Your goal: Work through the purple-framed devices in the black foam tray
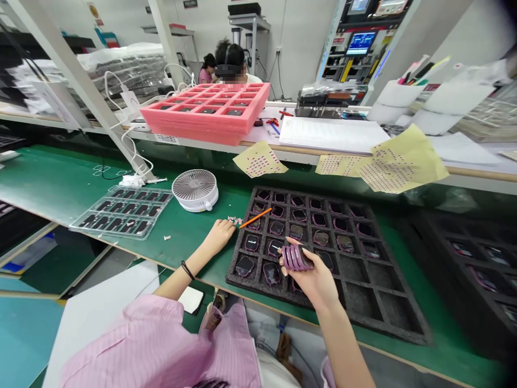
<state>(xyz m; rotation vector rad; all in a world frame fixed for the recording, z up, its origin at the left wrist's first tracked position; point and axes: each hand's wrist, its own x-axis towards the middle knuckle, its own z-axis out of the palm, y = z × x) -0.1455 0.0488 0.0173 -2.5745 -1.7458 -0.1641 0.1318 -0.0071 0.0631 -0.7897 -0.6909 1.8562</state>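
Observation:
Several purple-framed watch cases (296, 258) are stacked face to face in my right hand (317, 277), its fingers wrapped round them above the tray. Beneath is a black foam tray (355, 318), whose left and back pockets hold dark-faced watch cases (297, 231). My left hand (220, 235) lies on the green table beside the tray's left edge, its fingers stretched out and nothing visible in them. Small white pieces (234, 220) are scattered just past its fingertips. An orange stick (255, 217), perhaps a pencil, lies across the tray's back left corner.
A white fan (195, 189) stands behind my left hand. Left of it is a clear plastic tray (121, 211) with black parts. A pink foam tray (205, 126) and papers (331, 134) rest on the shelf; yellow dotted sheets (398, 161) hang there. Another black tray (456, 291) is at right.

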